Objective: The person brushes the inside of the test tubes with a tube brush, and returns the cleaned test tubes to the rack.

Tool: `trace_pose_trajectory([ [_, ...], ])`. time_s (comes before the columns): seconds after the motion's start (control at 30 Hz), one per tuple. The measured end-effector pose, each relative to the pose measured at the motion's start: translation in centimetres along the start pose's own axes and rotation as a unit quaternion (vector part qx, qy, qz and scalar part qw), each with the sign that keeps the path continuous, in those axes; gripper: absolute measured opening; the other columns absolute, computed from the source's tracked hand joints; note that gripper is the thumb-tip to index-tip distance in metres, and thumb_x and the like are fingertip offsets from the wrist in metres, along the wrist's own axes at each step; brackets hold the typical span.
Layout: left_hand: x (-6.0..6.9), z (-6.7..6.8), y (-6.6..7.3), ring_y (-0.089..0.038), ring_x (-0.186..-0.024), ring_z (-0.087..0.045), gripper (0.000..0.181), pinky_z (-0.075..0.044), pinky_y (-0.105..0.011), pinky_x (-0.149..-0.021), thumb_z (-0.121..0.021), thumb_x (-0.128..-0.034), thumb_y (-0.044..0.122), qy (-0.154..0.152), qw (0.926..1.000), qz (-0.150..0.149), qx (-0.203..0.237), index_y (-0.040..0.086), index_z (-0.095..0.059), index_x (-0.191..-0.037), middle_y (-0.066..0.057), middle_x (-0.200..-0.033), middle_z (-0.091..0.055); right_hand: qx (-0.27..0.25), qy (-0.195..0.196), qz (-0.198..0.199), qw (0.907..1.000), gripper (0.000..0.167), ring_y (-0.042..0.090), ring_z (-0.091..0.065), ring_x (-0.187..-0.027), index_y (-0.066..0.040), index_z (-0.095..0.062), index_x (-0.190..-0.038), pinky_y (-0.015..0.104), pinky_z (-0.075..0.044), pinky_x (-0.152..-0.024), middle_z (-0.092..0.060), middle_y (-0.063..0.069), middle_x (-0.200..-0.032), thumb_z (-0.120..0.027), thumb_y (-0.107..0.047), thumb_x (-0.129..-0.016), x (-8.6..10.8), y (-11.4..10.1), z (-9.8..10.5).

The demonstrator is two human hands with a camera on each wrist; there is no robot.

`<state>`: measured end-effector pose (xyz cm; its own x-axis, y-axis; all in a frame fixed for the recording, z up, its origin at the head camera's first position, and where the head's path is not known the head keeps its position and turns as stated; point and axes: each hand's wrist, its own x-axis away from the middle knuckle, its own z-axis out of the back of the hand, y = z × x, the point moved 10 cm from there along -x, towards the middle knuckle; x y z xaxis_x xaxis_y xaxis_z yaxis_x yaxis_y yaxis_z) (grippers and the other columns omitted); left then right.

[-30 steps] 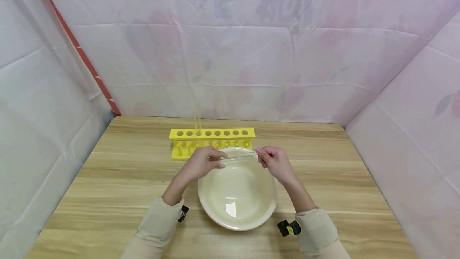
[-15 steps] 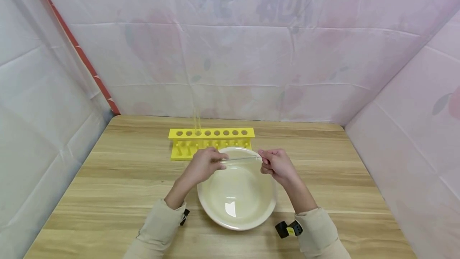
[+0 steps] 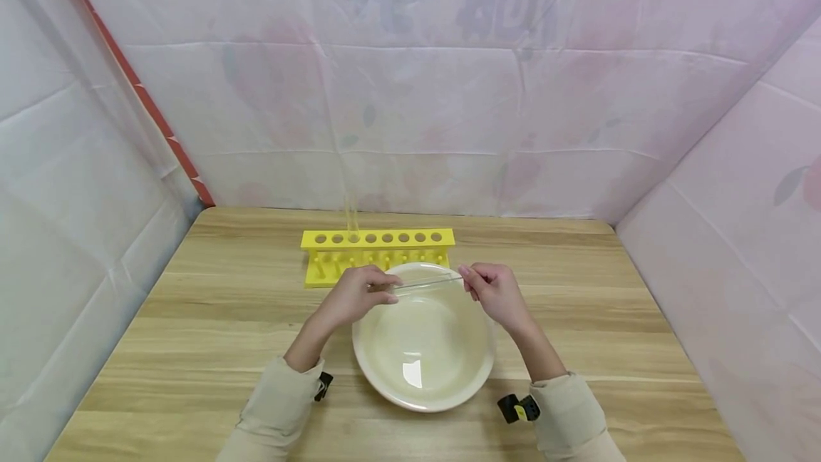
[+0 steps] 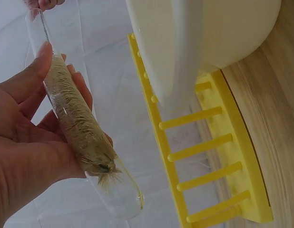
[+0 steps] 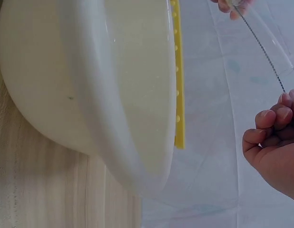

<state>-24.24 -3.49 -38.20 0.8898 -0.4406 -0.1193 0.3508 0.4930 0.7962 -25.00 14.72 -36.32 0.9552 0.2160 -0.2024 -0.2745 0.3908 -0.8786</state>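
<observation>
Above the basin point(image 3: 423, 337), my left hand point(image 3: 358, 296) grips a clear glass test tube point(image 4: 121, 199), its thumb and fingers curled round the glass. Inside the tube lies a test tube brush point(image 4: 73, 107) with pale bristles and a tufted tip, short of the rounded end. My right hand point(image 3: 500, 296) pinches the brush's twisted wire handle point(image 5: 265, 51) just outside the tube's mouth. The tube lies nearly level between both hands in the head view. Glare and clear glass blur its outline there.
Behind the basin stands a yellow test tube rack point(image 3: 378, 238) with round holes and pegs. Another clear test tube point(image 3: 352, 218) stands upright in one of its holes. Wood tabletop point(image 3: 564, 319) surrounds them, with pale curtains point(image 3: 423, 91) at the back and sides.
My left hand and the tube have shifted slightly left since half a second ago. The tube's mouth now stands a little farther from my right fingers. Rack and basin stay put.
</observation>
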Motion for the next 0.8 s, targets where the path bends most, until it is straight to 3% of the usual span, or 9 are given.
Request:
trace_pose_trajectory([
  [0.1,0.1,0.1,-0.1,-0.013,-0.076,-0.056,0.026,-0.046,-0.022,-0.063,-0.069,-0.0794,0.01,0.007,1.0,0.0,-0.005,0.003,-0.068,-0.105,-0.004,-0.087,-0.063,-0.016,-0.004,-0.015,0.9997,0.039,0.008,-0.032,-0.043,0.002,-0.048,-0.055,0.023,-0.027,-0.042,-0.039,0.004,-0.046,-0.053,-0.008,-0.092,-0.1,1.3,0.0],
  [0.2,0.2,0.1,-0.2,-0.013,-0.076,-0.055,0.028,-0.046,-0.022,-0.062,-0.069,-0.0795,0.01,0.011,0.9998,0.007,-0.017,0.003,-0.068,-0.106,-0.003,-0.088,-0.062,-0.063,-0.008,-0.077,0.995,0.042,0.01,-0.032,-0.044,0.003,-0.044,-0.055,0.022,-0.028,-0.045,-0.036,0.001,-0.047,-0.053,-0.013,-0.093,0.1,2.4,-0.1],
  [0.33,0.3,0.0,-0.1,-0.012,-0.075,-0.054,0.029,-0.045,-0.023,-0.06,-0.069,-0.0793,0.01,0.014,0.9992,0.017,-0.034,0.004,-0.068,-0.108,-0.003,-0.088,-0.061,-0.166,-0.008,-0.143,0.9757,0.045,0.011,-0.028,-0.043,0.001,-0.036,-0.053,0.022,-0.026,-0.046,-0.031,0.001,-0.049,-0.05,-0.01,-0.094,0.5,3.5,-0.4],
  [0.43,0.4,-0.2,-0.2,-0.012,-0.074,-0.053,0.029,-0.044,-0.023,-0.06,-0.069,-0.0798,0.01,0.011,0.9991,0.021,-0.034,0.004,-0.067,-0.108,-0.002,-0.088,-0.061,-0.227,-0.01,-0.167,0.9594,0.046,0.01,-0.025,-0.041,-0.002,-0.034,-0.051,0.022,-0.024,-0.046,-0.029,0.0,-0.05,-0.047,-0.005,-0.094,0.7,3.8,-0.5],
  [0.5,0.5,-0.2,-0.3,-0.012,-0.074,-0.053,0.029,-0.045,-0.023,-0.06,-0.069,-0.0802,0.009,0.007,0.9993,0.02,-0.029,0.004,-0.067,-0.108,-0.002,-0.087,-0.06,-0.24,-0.01,-0.174,0.9551,0.046,0.01,-0.024,-0.041,-0.003,-0.034,-0.05,0.022,-0.024,-0.046,-0.029,0.001,-0.05,-0.046,-0.004,-0.094,0.7,3.9,-0.5],
  [0.63,0.5,-0.2,-0.3,-0.012,-0.074,-0.053,0.029,-0.046,-0.023,-0.062,-0.069,-0.08,0.01,0.003,0.9997,0.014,-0.019,0.003,-0.067,-0.108,-0.001,-0.086,-0.061,-0.165,-0.004,-0.168,0.972,0.044,0.01,-0.027,-0.043,-0.002,-0.038,-0.053,0.022,-0.025,-0.046,-0.031,0.001,-0.05,-0.05,-0.011,-0.095,0.7,3.9,0.0],
  [0.8,0.4,0.0,-0.4,-0.011,-0.075,-0.054,0.028,-0.046,-0.023,-0.064,-0.07,-0.079,0.011,0.002,0.9999,0.007,-0.009,0.004,-0.068,-0.106,-0.001,-0.087,-0.063,-0.067,0.009,-0.106,0.9921,0.044,0.009,-0.03,-0.043,0.003,-0.041,-0.054,0.021,-0.026,-0.044,-0.033,0.001,-0.048,-0.054,-0.014,-0.093,0.5,2.8,0.8],
])
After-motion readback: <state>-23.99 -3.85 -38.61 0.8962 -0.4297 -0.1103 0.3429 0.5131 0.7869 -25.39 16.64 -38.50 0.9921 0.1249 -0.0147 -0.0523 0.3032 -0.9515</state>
